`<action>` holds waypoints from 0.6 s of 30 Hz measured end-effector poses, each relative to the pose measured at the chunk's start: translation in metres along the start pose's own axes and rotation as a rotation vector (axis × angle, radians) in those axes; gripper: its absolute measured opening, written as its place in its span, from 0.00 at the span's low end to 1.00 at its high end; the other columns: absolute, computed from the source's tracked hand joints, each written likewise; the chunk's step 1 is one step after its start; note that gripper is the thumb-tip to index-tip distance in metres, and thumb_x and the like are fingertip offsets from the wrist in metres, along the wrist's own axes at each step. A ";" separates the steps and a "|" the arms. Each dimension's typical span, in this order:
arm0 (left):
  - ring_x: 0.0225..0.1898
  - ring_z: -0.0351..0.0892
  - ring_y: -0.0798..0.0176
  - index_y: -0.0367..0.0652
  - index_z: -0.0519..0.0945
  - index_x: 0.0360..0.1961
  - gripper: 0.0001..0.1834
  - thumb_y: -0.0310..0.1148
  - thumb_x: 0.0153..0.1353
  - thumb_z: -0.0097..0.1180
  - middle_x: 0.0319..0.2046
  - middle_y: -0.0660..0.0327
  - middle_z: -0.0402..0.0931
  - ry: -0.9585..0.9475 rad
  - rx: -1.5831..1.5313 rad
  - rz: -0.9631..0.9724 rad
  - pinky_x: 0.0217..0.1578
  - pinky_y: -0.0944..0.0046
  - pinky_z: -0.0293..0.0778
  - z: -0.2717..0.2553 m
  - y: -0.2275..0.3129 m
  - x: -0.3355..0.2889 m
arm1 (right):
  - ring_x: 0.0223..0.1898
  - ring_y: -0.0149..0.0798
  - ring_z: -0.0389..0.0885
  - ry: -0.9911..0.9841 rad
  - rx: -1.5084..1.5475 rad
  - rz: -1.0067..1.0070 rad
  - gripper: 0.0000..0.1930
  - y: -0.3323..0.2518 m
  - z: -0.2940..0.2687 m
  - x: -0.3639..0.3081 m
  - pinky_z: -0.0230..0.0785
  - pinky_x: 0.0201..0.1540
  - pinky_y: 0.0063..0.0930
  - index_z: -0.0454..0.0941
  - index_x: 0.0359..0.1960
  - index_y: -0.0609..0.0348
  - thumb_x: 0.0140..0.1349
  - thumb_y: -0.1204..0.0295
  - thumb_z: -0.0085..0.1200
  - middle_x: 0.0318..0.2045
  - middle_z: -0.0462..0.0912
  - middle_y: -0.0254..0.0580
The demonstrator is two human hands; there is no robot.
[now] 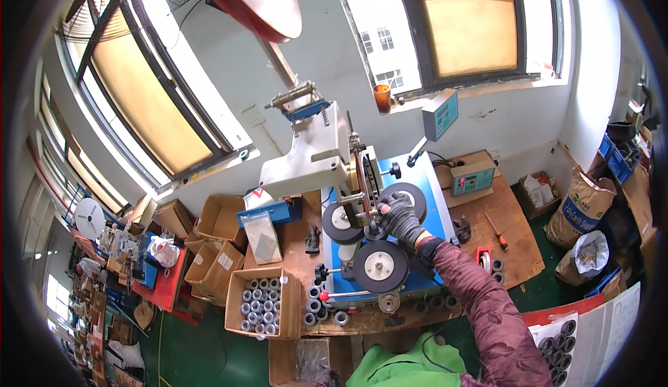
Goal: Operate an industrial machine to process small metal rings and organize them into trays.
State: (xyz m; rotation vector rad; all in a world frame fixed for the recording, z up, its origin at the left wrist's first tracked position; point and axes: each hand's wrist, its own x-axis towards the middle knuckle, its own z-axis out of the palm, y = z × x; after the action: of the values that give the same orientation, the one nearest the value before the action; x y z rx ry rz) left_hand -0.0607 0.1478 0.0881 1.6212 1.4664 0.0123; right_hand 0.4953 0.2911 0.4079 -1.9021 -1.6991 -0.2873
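A gloved right hand [400, 219] was at the black rollers [396, 274] of a coil-winding machine [306, 169].
At left, a cardboard box [290, 305] held grey rings [259, 305]; at the lower edge, what seemed the left hand [324, 376] showed only as a dark patch, its fingers impossible to make out. Loose rings [316, 308] lay on the wooden bench [518, 251]. A small dark ring [376, 232] sat between the rollers, with the right hand's fingers curled beside it; whether they gripped it I couldn't tell. Farther right were a control box [473, 179] and a screwdriver [497, 234].
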 end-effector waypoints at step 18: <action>0.35 0.76 0.56 0.46 0.81 0.35 0.14 0.38 0.58 0.44 0.30 0.56 0.78 0.034 -0.003 0.123 0.38 0.59 0.72 -0.019 0.112 0.026 | 0.42 0.46 0.72 0.057 0.052 -0.037 0.12 0.001 -0.002 -0.004 0.61 0.46 0.41 0.77 0.30 0.50 0.44 0.62 0.57 0.36 0.76 0.40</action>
State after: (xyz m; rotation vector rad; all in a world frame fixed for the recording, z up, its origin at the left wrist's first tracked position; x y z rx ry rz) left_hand 0.0236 0.1947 0.1534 1.7144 1.3893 0.1117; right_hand 0.4960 0.2861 0.4071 -1.8098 -1.6895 -0.3060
